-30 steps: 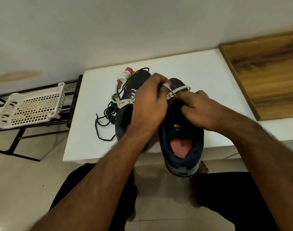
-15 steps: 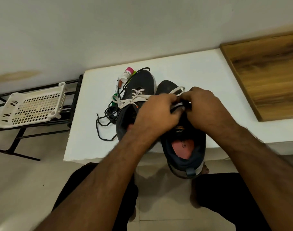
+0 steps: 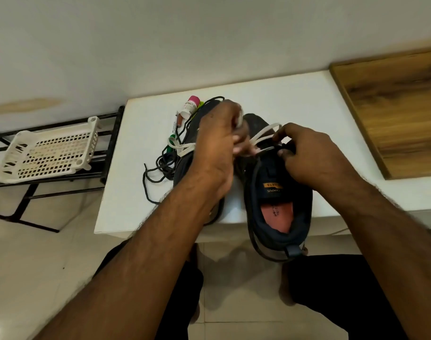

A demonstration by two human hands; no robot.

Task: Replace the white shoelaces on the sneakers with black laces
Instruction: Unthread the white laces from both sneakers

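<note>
We are reaching both forearms in over the white bench [image 3: 140, 192]; our left hand [image 3: 218, 148] is hovering, knuckles up, above the left shoe [image 3: 185, 168], its fingers curling round the white lace [image 3: 263, 133]; our right hand [image 3: 307, 155] is bending at the wrist, fingertips pinching the right shoe [image 3: 278, 207] at its tongue; that shoe's heel is overhanging the bench edge; the black laces [image 3: 160, 165] are lying tangled beside the left shoe.
</note>
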